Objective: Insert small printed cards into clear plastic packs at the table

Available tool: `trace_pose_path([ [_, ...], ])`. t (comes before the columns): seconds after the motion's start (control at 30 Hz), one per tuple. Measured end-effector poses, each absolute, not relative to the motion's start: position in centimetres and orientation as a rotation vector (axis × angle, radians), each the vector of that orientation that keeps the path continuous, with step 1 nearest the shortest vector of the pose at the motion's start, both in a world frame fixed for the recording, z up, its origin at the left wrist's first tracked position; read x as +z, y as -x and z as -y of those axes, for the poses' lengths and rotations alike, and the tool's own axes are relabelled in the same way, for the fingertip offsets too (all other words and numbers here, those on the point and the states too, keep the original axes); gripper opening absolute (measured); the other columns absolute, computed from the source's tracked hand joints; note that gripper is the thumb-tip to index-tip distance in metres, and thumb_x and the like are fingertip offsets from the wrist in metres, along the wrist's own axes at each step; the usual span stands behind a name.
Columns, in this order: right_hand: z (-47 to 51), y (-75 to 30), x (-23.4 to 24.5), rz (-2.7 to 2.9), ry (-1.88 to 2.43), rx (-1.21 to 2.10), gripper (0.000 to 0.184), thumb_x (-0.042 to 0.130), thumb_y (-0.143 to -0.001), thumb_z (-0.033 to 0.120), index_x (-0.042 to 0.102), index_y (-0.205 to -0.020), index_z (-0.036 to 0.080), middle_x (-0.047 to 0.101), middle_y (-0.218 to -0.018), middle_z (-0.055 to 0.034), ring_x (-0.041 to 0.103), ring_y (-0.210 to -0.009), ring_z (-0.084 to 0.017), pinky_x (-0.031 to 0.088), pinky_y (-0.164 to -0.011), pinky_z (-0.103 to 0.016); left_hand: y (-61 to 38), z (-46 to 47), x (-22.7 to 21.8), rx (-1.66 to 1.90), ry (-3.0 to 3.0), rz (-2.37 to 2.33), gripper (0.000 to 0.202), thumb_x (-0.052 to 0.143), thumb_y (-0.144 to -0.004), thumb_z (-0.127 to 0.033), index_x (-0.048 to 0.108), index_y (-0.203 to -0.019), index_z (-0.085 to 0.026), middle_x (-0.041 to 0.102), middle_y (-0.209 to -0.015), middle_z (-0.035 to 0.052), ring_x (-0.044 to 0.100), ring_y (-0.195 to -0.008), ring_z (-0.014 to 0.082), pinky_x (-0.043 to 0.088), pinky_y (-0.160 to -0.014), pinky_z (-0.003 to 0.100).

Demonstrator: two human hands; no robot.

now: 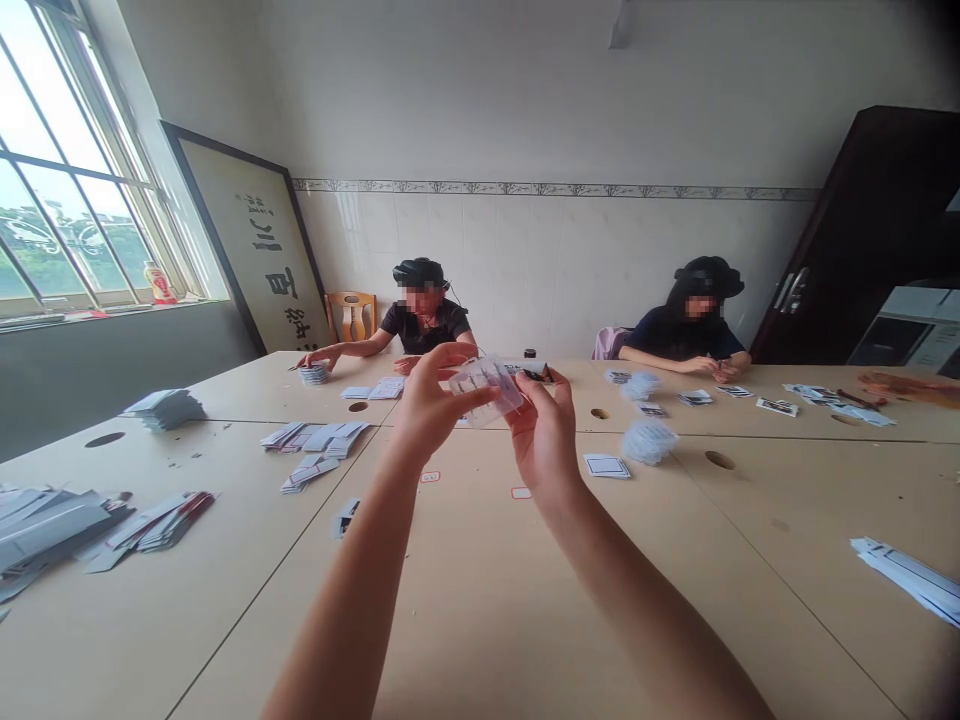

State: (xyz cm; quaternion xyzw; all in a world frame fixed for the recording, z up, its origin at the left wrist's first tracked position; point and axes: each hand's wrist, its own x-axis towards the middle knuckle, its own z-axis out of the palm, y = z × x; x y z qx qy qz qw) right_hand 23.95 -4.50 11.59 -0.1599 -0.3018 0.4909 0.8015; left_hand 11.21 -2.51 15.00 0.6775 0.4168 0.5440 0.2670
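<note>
My left hand (431, 405) is closed round the left side of a clear plastic tray-like piece (487, 388), raised above the table, with the thumb along its near side. My right hand (546, 425) pinches a white card with dark print (534, 373) at the right end of the plastic piece. Its fingers also seem to touch the plastic. Whether the card is inside the plastic or beside it, I cannot tell. Below the hands, two small red-bordered labels (520, 493) lie on the table (480, 600).
Clear plastic pieces are piled (649, 441) to the right, near a white card stack (607, 466). Several paper stacks (319, 438) lie left, with more (60, 530) at the near left. A strip stack (907, 575) lies far right. Two people (424, 320) sit across the table.
</note>
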Motion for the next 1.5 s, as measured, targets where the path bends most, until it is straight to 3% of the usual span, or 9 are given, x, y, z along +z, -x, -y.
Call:
trace_pose_path([
  [0.17, 4.7, -24.1, 11.4, 0.725, 0.400, 0.988, 0.050, 0.079, -0.072, 0.024, 0.048, -0.111, 0.026, 0.070, -0.092, 0.0025, 0.072, -0.089, -0.016, 0.060, -0.083, -0.034, -11.4, 2.5, 14.8, 1.429, -1.783, -1.010, 0.051, 0.087, -0.065, -0.039, 0.071, -0.111, -0.023, 0.069, -0.096, 0.0055, 0.061, -0.073, 0.0154, 0.046, -0.063, 0.027],
  [0.47, 4.6, -24.1, 11.3, 0.765, 0.439, 0.923, 0.058, 0.081, -0.072, 0.025, 0.042, -0.115, 0.029, 0.068, -0.080, 0.0050, 0.071, -0.087, -0.017, 0.059, -0.089, -0.038, -11.6, 2.6, 14.9, 1.517, -1.794, -1.018, 0.044, 0.087, -0.061, -0.036, 0.075, -0.101, -0.022, 0.063, -0.074, -0.0008, 0.050, -0.060, 0.0110, 0.039, -0.056, 0.025],
  [0.77, 4.3, -23.8, 11.0, 0.727, 0.411, 0.909, 0.057, 0.081, -0.073, 0.025, 0.042, -0.114, 0.029, 0.070, -0.078, 0.0055, 0.072, -0.082, -0.015, 0.060, -0.087, -0.036, -12.4, 3.0, 14.8, 1.528, -1.818, -1.012, 0.036, 0.083, -0.066, -0.031, 0.074, -0.099, -0.021, 0.066, -0.080, 0.0005, 0.052, -0.063, 0.0116, 0.040, -0.057, 0.024],
  [1.0, 3.9, -24.4, 11.5, 0.546, 0.353, 0.889, 0.060, 0.084, -0.067, 0.021, 0.041, -0.109, 0.028, 0.070, -0.089, 0.0043, 0.074, -0.089, -0.016, 0.060, -0.091, -0.039, -11.7, 3.8, 15.4, 1.386, -1.758, -0.873, 0.070, 0.089, -0.066, -0.037, 0.058, -0.128, -0.025, 0.068, -0.108, 0.0066, 0.068, -0.087, 0.0180, 0.057, -0.073, 0.029],
  [1.1, 4.0, -24.6, 11.6, 0.573, 0.354, 0.847, 0.059, 0.084, -0.068, 0.024, 0.042, -0.110, 0.028, 0.070, -0.093, 0.0042, 0.074, -0.095, -0.017, 0.059, -0.093, -0.041, -10.9, 4.4, 16.0, 1.302, -1.770, -0.809, 0.065, 0.086, -0.069, -0.031, 0.058, -0.128, -0.024, 0.070, -0.102, 0.0059, 0.071, -0.085, 0.0179, 0.060, -0.073, 0.028],
  [1.27, 4.5, -25.3, 12.0, 0.668, 0.486, 0.858, 0.060, 0.081, -0.071, 0.032, 0.041, -0.116, 0.031, 0.072, -0.114, -0.0038, 0.068, -0.114, -0.023, 0.055, -0.090, -0.041, -10.3, 4.2, 16.3, 1.474, -1.820, -0.906, 0.041, 0.075, -0.074, -0.023, 0.063, -0.113, -0.020, 0.071, -0.079, 0.0015, 0.066, -0.066, 0.0111, 0.053, -0.054, 0.017],
  [1.37, 4.5, -26.2, 12.5, 0.664, 0.548, 0.851, 0.043, 0.070, -0.075, 0.032, 0.049, -0.112, 0.030, 0.069, -0.124, -0.0045, 0.065, -0.119, -0.024, 0.054, -0.084, -0.037, -10.1, 3.5, 16.1, 1.602, -1.875, -1.107, 0.034, 0.070, -0.073, -0.022, 0.064, -0.106, -0.021, 0.066, -0.073, -0.0010, 0.065, -0.063, 0.0124, 0.054, -0.048, 0.018],
  [1.5, 4.4, -27.0, 12.9, 0.657, 0.610, 0.824, 0.028, 0.064, -0.077, 0.035, 0.056, -0.103, 0.027, 0.068, -0.118, -0.0025, 0.068, -0.111, -0.022, 0.050, -0.077, -0.030, -9.9, 2.8, 15.7, 1.610, -1.909, -1.187, 0.030, 0.066, -0.071, -0.023, 0.063, -0.101, -0.022, 0.062, -0.072, -0.0016, 0.067, -0.069, 0.0155, 0.059, -0.047, 0.021],
])
